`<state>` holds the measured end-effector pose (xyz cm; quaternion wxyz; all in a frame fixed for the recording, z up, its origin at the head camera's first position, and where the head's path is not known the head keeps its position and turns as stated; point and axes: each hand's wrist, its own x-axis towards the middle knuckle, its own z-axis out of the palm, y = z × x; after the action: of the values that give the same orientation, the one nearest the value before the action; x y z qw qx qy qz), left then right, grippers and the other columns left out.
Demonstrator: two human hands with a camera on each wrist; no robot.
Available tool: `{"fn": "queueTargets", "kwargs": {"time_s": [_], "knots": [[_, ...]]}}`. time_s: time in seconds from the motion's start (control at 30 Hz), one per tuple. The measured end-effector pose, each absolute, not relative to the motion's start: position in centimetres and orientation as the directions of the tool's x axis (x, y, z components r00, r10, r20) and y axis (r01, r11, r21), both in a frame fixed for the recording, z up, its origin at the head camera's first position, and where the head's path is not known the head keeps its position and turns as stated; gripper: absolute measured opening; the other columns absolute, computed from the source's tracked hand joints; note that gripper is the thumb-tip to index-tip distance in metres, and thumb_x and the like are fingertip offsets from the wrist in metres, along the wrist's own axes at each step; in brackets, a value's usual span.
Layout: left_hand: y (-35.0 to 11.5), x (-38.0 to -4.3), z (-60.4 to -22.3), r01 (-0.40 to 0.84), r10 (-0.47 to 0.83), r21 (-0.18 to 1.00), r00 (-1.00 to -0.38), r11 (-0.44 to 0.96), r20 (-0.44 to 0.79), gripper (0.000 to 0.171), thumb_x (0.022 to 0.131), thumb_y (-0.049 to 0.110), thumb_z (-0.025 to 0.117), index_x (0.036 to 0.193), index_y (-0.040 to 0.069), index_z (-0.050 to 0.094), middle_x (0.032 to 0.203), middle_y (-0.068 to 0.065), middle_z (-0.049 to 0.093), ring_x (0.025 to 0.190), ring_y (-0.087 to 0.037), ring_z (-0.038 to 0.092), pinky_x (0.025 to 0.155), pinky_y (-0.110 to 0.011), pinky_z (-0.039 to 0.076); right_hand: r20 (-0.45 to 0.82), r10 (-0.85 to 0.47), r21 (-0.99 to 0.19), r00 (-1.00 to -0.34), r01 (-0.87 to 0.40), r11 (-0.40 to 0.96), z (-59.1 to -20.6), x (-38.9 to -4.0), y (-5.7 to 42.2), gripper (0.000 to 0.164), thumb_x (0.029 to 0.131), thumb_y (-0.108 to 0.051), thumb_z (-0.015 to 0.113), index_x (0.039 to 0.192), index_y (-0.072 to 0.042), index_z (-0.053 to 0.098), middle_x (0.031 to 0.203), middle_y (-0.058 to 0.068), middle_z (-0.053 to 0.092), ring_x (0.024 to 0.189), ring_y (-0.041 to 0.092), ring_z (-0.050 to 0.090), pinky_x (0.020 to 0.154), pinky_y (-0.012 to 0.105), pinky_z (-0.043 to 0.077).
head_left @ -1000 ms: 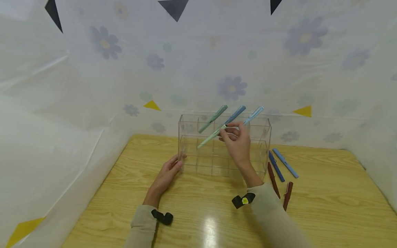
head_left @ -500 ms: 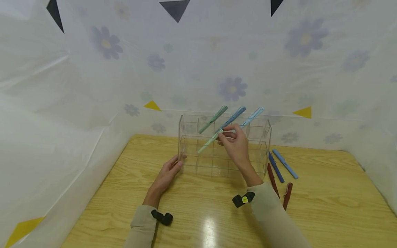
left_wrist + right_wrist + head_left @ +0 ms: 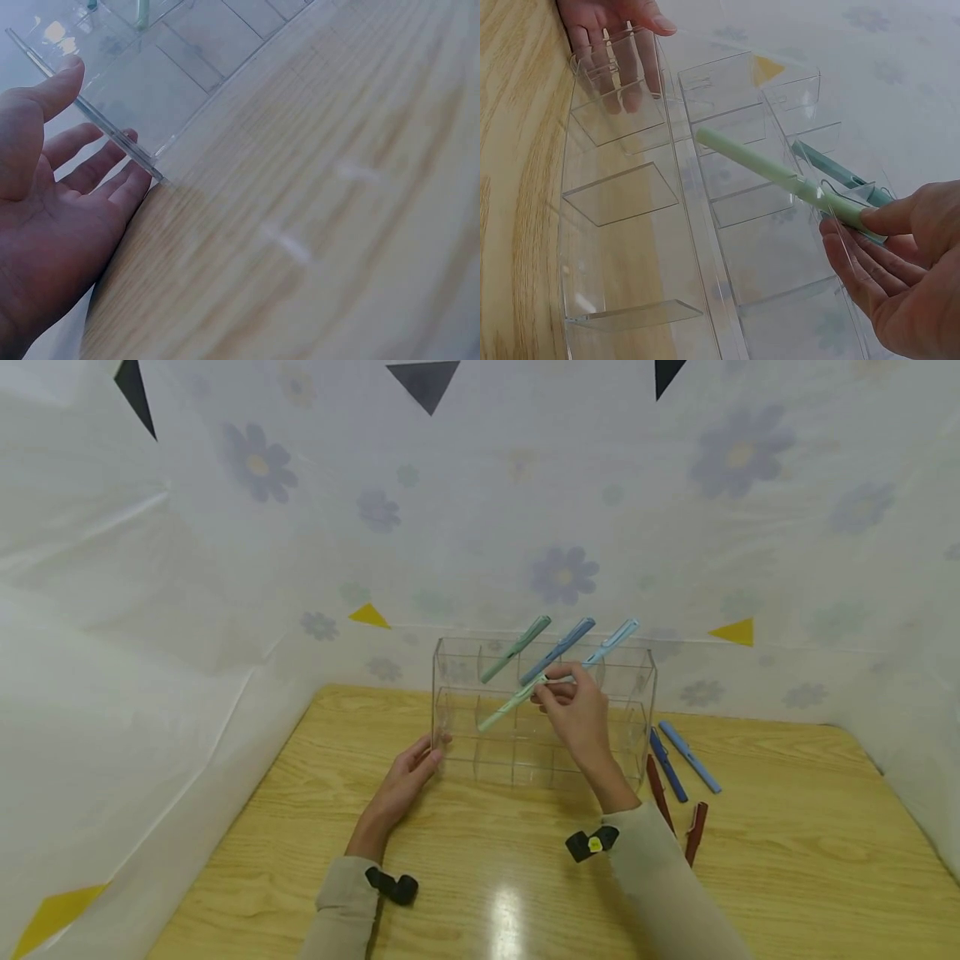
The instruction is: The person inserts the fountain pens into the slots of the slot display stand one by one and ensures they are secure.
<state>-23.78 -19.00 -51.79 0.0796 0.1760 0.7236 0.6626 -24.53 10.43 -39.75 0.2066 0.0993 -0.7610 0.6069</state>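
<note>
A pale green pen (image 3: pixel 512 705) lies slantwise over the clear acrylic pen rack (image 3: pixel 724 202), its end pinched between thumb and fingers of my right hand (image 3: pixel 579 714). In the right wrist view the pen's clip side is near the fingertips and its far end points into the rack. My left hand (image 3: pixel 405 777) rests against the rack's left side, thumb at the front edge and fingers extended along the panel. Behind the pale pen, a dark green pen (image 3: pixel 516 649), a blue pen (image 3: pixel 558 650) and a light blue pen (image 3: pixel 611 642) lean in the upper row.
Right of the rack, a navy pen (image 3: pixel 668 765), a light blue pen (image 3: pixel 690 757) and two dark red pens, one nearer (image 3: pixel 696 833) and one beside the rack (image 3: pixel 661 793), lie on the wooden table (image 3: pixel 465 877). A flower-patterned sheet (image 3: pixel 480 527) hangs behind.
The right hand has lowered the pale green pen slightly toward the rack's middle row, then shifted its fingers a little right toward the pen's end. The left hand stays put.
</note>
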Motion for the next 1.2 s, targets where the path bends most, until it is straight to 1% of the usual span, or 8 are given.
{"fn": "queueTargets", "kwargs": {"time_s": [0.13,0.3,0.4,0.57,0.67,0.8,1.07,1.2], "knots": [[-19.0,-23.8,-51.9,0.143,0.355,0.988,-0.928,0.064,0.112,0.054,0.111,0.035,0.05,0.156,0.007,0.043,0.16,-0.008,0.042,0.15,-0.025,0.032,0.117,-0.056,0.028,0.452,0.098,-0.87,-0.887,-0.414,0.266,-40.2,-24.7,10.7,0.022,0.096,-0.001,0.071,0.115,0.005,0.062,0.098,0.023,0.075,0.085,0.04,0.075,0.069,0.032,0.06],[-19.0,-24.0,-52.1,0.143,0.353,0.988,-0.929,0.06,0.113,0.054,0.11,0.034,0.05,0.157,0.008,0.042,0.159,-0.008,0.042,0.149,-0.026,0.034,0.117,-0.055,0.028,0.475,0.1,-0.853,-0.874,-0.43,0.294,-40.1,-24.1,11.6,0.023,0.096,-0.001,0.071,0.117,0.005,0.064,0.098,0.022,0.075,0.085,0.038,0.075,0.068,0.025,0.059],[-18.9,-24.0,-52.1,0.14,0.357,0.988,-0.928,0.061,0.11,0.053,0.111,0.034,0.05,0.157,0.009,0.042,0.159,-0.008,0.043,0.149,-0.026,0.034,0.116,-0.055,0.029,0.474,0.102,-0.851,-0.875,-0.425,0.307,-40.1,-23.7,12.3,0.024,0.097,-0.003,0.072,0.118,0.005,0.065,0.1,0.021,0.075,0.087,0.036,0.075,0.07,0.023,0.058],[-19.0,-24.0,-52.1,0.136,0.355,0.988,-0.929,0.067,0.104,0.051,0.11,0.035,0.05,0.156,0.013,0.045,0.158,-0.006,0.044,0.148,-0.024,0.035,0.116,-0.054,0.03,0.478,0.109,-0.843,-0.872,-0.42,0.336,-39.9,-22.7,13.7,0.025,0.097,-0.01,0.073,0.118,0.003,0.066,0.103,0.018,0.075,0.088,0.032,0.075,0.072,0.023,0.058],[-19.0,-23.9,-52.0,0.133,0.349,0.989,-0.932,0.067,0.102,0.049,0.11,0.035,0.05,0.155,0.016,0.046,0.158,-0.005,0.045,0.148,-0.024,0.036,0.116,-0.054,0.03,0.47,0.106,-0.853,-0.876,-0.42,0.31,-39.6,-21.9,14.4,0.025,0.097,-0.01,0.073,0.118,0.002,0.066,0.104,0.018,0.074,0.09,0.032,0.074,0.073,0.024,0.058],[-19.0,-23.9,-51.8,0.135,0.35,0.989,-0.931,0.058,0.106,0.048,0.111,0.033,0.05,0.156,0.017,0.046,0.158,-0.008,0.045,0.148,-0.026,0.036,0.115,-0.056,0.03,0.452,0.097,-0.87,-0.887,-0.414,0.268,-39.7,-20.9,15.4,0.025,0.098,-0.008,0.072,0.119,0.003,0.065,0.106,0.019,0.073,0.093,0.034,0.071,0.075,0.028,0.059],[-19.0,-23.8,-51.6,0.136,0.353,0.989,-0.929,0.058,0.107,0.05,0.111,0.033,0.05,0.157,0.016,0.044,0.158,-0.009,0.045,0.147,-0.028,0.037,0.113,-0.057,0.031,0.477,0.127,-0.853,-0.869,-0.424,0.305,-40.9,-19.7,18.1,0.028,0.097,-0.002,0.07,0.124,0.002,0.064,0.11,0.022,0.071,0.093,0.026,0.071,0.072,0.021,0.057],[-19.0,-23.8,-51.8,0.141,0.359,0.988,-0.927,0.056,0.112,0.05,0.111,0.032,0.05,0.158,0.015,0.043,0.159,-0.008,0.044,0.148,-0.027,0.035,0.114,-0.057,0.03,0.494,0.153,-0.836,-0.856,-0.42,0.353,-41.2,-18.9,19.4,0.026,0.096,-0.002,0.071,0.121,0.003,0.064,0.108,0.02,0.072,0.089,0.013,0.071,0.072,0.021,0.057]]}}
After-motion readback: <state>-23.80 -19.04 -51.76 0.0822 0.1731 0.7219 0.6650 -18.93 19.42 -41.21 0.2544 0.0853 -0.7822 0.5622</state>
